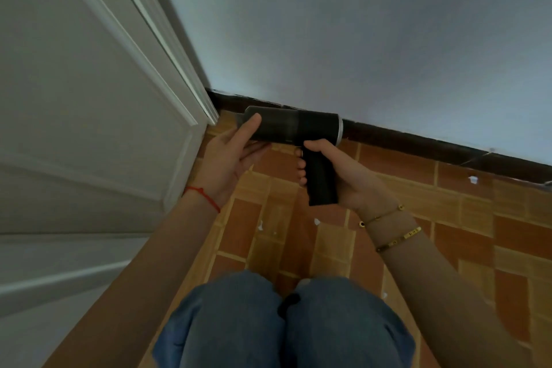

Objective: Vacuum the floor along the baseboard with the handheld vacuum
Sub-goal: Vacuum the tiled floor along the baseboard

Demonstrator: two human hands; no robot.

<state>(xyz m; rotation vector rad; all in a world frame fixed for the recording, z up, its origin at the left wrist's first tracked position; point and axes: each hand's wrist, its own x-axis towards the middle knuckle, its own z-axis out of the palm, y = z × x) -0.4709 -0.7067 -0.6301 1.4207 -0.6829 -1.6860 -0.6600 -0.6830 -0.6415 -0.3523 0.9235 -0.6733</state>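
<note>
I hold the handheld vacuum [294,128] just in front of the dark baseboard [418,143], nozzle toward the white door [89,116] at its left end. Tiled floor [448,218] stretches rightward along it. My right hand [343,179] clamps the black handle; my left hand [233,155], fingers straight, touches the barrel's front.

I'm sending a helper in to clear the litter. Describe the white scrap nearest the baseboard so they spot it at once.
Follow the dark baseboard along the blue-grey wall rightward, away from the white door. Just below it, on the orange-brown tiled floor, lies the white scrap. The other white bits lie farther from the wall.
</note>
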